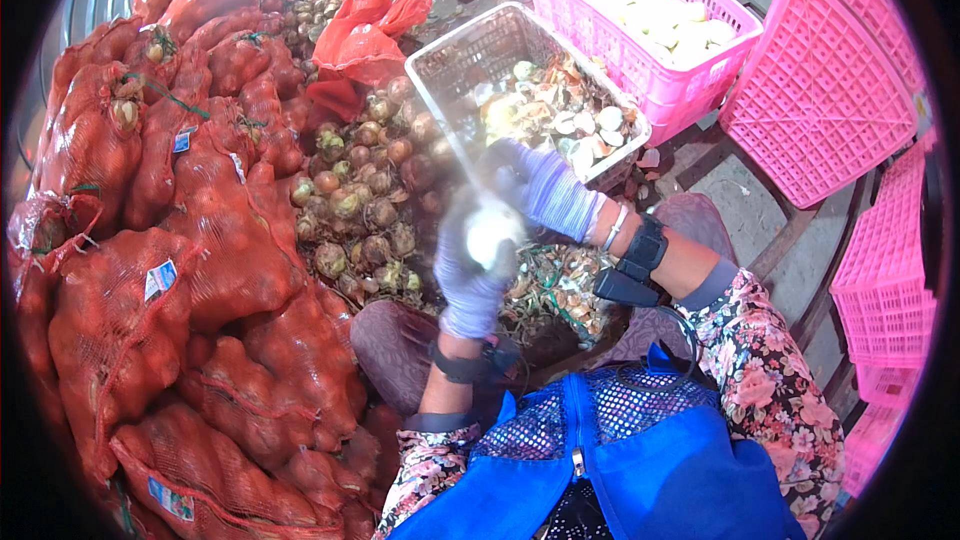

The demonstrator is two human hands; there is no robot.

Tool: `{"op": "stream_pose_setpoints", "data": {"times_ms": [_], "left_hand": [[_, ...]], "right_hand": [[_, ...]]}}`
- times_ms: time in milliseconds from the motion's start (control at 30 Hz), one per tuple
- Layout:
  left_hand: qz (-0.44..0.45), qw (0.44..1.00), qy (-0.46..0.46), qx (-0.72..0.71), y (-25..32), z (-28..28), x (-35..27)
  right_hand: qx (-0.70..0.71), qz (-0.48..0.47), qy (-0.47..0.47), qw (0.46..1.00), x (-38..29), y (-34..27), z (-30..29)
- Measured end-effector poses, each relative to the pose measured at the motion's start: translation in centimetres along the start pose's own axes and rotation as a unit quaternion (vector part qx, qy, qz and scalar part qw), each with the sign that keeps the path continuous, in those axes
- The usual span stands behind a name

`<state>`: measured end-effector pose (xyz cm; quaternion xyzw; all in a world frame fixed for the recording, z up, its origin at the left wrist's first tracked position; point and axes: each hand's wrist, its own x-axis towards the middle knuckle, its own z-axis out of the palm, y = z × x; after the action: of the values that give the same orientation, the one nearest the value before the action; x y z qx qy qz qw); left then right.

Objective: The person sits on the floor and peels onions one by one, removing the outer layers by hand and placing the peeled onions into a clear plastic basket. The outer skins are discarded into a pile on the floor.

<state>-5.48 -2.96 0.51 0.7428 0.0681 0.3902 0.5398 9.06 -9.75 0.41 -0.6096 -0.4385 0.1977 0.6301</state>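
In my gloved left hand [471,286] is a peeled white onion [493,234], gripped in front of my knees. My right hand [541,184], also in a pale purple knit glove, is just above and to the right of that onion. Its fingers are curled and blurred, so whether they hold a tool is hidden. Beyond the hands stands a white plastic crate [455,122] with peeled onions [610,118] and loose skins [559,82] in it. Unpeeled onions [360,195] lie in a heap to the left of my hands.
Red mesh sacks of onions [217,217] are piled along the left. A pink crate [630,64] of peeled onions stands behind the white one. Upturned pink crates [821,97] and stacked pink crates [885,262] line the right. Onion skins [562,285] lie between my knees.
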Motion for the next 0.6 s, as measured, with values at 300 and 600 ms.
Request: {"op": "stream_pose_setpoints", "data": {"times_ms": [300,600], "left_hand": [[-0.192,0.956,0.09,-0.203,0.1,-0.7,1.7],[-0.053,0.997,0.056,0.019,-0.8,-1.0,1.3]], "right_hand": [[-0.233,0.102,0.007,0.967,0.6,-2.4,-2.6],[-0.305,-0.095,-0.109,0.941,-1.1,0.3,0.3]]}}
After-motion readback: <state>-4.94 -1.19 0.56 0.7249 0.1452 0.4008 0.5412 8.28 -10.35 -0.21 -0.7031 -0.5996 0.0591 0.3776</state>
